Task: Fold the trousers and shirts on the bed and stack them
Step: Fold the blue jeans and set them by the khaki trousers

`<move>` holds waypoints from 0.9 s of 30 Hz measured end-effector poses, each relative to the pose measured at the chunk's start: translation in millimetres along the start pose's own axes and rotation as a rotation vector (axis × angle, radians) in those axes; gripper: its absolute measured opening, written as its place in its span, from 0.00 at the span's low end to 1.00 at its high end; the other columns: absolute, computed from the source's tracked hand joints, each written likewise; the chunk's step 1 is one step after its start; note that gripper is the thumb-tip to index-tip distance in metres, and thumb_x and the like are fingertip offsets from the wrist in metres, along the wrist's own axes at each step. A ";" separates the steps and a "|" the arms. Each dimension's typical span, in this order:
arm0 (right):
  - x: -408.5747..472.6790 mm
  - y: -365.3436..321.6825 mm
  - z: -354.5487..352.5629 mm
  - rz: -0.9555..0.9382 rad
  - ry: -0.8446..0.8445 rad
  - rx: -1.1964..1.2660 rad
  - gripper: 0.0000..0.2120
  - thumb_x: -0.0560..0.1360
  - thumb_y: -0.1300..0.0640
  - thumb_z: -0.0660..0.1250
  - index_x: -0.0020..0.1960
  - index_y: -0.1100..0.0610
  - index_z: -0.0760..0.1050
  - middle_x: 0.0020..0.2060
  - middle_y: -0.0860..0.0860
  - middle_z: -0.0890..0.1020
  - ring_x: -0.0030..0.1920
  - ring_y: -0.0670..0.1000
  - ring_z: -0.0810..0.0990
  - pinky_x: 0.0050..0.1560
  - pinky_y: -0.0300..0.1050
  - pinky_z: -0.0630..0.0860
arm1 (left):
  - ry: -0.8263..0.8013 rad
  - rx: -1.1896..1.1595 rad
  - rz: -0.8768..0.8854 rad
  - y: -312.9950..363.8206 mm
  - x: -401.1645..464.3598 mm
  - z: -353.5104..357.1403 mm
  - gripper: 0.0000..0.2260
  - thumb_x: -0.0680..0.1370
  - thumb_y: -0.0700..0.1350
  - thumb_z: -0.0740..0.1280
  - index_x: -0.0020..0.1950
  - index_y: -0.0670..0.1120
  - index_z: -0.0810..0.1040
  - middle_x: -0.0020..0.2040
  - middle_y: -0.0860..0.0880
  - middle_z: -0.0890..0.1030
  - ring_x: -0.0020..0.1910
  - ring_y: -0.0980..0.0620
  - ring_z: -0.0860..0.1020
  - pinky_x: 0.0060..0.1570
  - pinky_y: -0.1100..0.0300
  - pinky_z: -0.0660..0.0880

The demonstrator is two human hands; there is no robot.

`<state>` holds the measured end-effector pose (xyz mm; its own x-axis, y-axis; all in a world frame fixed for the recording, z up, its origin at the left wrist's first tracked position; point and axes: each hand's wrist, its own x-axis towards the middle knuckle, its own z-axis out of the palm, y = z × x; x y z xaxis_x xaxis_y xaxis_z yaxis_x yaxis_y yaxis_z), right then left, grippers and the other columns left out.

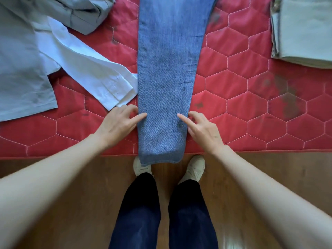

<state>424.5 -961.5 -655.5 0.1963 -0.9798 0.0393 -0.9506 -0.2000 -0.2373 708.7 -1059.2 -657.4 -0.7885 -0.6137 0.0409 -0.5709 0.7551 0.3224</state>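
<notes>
Blue jeans [168, 69] lie lengthwise down the middle of the red quilted bed [242, 105], legs laid one on the other, hems hanging just over the near edge. My left hand [118, 124] pinches the left edge of the legs near the hem, forefinger on top of the denim. On the other side my right hand [201, 128] pinches the right edge the same way. A white shirt [86, 69] and a light blue-grey shirt [19, 69] lie unfolded at the left. Folded beige trousers [303, 31] sit at the right.
A grey garment [80, 13] lies bunched at the top left. The white shirt's sleeve cuff touches the jeans' left edge. My legs and pale shoes [195, 168] stand on the wooden floor [71, 194] right against the bed's near edge.
</notes>
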 end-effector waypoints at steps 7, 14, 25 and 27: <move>19.8 38.2 1.6 -0.392 0.084 -0.170 0.18 0.77 0.69 0.63 0.59 0.54 0.82 0.54 0.62 0.81 0.53 0.60 0.81 0.50 0.54 0.79 | -0.186 0.193 0.336 -14.6 17.8 0.0 0.21 0.74 0.36 0.60 0.67 0.43 0.77 0.67 0.40 0.75 0.67 0.40 0.74 0.66 0.40 0.68; 78.8 20.0 4.4 -0.170 0.135 -0.062 0.12 0.69 0.72 0.63 0.45 0.62 0.81 0.53 0.62 0.81 0.54 0.62 0.81 0.58 0.55 0.76 | -0.287 0.217 0.218 -14.2 59.9 7.9 0.22 0.80 0.48 0.53 0.70 0.42 0.73 0.71 0.36 0.70 0.70 0.37 0.69 0.70 0.42 0.64; 186.1 23.6 10.8 0.084 -0.122 -0.006 0.23 0.82 0.55 0.51 0.76 0.56 0.60 0.77 0.58 0.57 0.77 0.55 0.54 0.76 0.51 0.52 | -0.234 0.078 0.339 85.0 6.5 76.9 0.31 0.79 0.58 0.55 0.78 0.43 0.56 0.79 0.45 0.56 0.78 0.43 0.51 0.75 0.42 0.49; 185.0 8.5 16.4 -0.080 -0.210 -0.027 0.24 0.82 0.52 0.51 0.77 0.53 0.59 0.77 0.57 0.55 0.78 0.55 0.53 0.76 0.52 0.49 | -0.261 0.088 0.446 86.5 -6.1 75.7 0.30 0.80 0.57 0.54 0.78 0.44 0.57 0.79 0.46 0.56 0.78 0.44 0.53 0.75 0.43 0.50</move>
<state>456.6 -1144.3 -666.1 0.3144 -0.9379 -0.1469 -0.9356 -0.2799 -0.2154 646.8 -972.6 -701.4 -0.9837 -0.1587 -0.0844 -0.1749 0.9534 0.2457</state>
